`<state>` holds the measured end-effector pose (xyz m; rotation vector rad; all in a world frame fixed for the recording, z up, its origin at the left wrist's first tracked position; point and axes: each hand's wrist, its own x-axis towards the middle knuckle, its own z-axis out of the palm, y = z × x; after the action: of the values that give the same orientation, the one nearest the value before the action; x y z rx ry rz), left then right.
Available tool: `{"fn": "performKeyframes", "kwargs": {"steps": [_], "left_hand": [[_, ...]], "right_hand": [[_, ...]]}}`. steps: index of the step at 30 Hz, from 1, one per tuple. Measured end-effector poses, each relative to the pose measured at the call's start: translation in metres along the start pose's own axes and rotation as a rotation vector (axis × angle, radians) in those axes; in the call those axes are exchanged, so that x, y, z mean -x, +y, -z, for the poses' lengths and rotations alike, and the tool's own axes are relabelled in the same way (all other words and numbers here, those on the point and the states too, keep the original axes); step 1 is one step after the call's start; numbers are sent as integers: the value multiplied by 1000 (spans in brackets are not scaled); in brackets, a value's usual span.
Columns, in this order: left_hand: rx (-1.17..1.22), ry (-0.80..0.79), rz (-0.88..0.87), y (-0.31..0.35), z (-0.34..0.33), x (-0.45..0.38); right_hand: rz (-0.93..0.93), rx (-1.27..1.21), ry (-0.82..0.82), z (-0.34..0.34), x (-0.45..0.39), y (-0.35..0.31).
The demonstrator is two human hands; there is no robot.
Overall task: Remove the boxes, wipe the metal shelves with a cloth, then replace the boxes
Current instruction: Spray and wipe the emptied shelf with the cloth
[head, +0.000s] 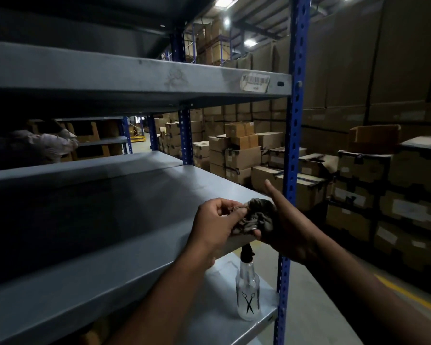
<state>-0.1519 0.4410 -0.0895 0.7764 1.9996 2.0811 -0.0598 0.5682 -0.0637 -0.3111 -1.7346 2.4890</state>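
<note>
Now both hands (249,227) — pinching cloth (256,216)

Both hands meet over the front right corner of the middle shelf (135,195), the left hand (215,220) and right hand (284,227) holding a cloth (256,217) between them. A spray bottle (247,292) stands on the shelf below, just beside the right upright (294,135). Stacked boxes (239,155) lie behind the rack and to its right.

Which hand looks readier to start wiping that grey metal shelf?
Probably the right hand: the crumpled dark cloth sits bunched in it over the grey metal shelf, while the left hand only pinches its edge.
</note>
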Motion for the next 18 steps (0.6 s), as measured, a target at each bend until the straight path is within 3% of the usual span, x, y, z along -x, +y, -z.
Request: {"fn": "performKeyframes", "kwargs": {"steps": [3, 7, 12, 18], "left_hand": [[48, 68, 23, 8, 8, -3], [32, 151, -11, 21, 20, -10], [114, 125, -26, 46, 35, -21], [6, 94, -55, 63, 41, -31]], "right_hand": [[71, 140, 16, -2, -2, 1], [150, 242, 154, -2, -11, -3], [200, 319, 166, -11, -18, -12], [216, 457, -136, -28, -24, -27]]}}
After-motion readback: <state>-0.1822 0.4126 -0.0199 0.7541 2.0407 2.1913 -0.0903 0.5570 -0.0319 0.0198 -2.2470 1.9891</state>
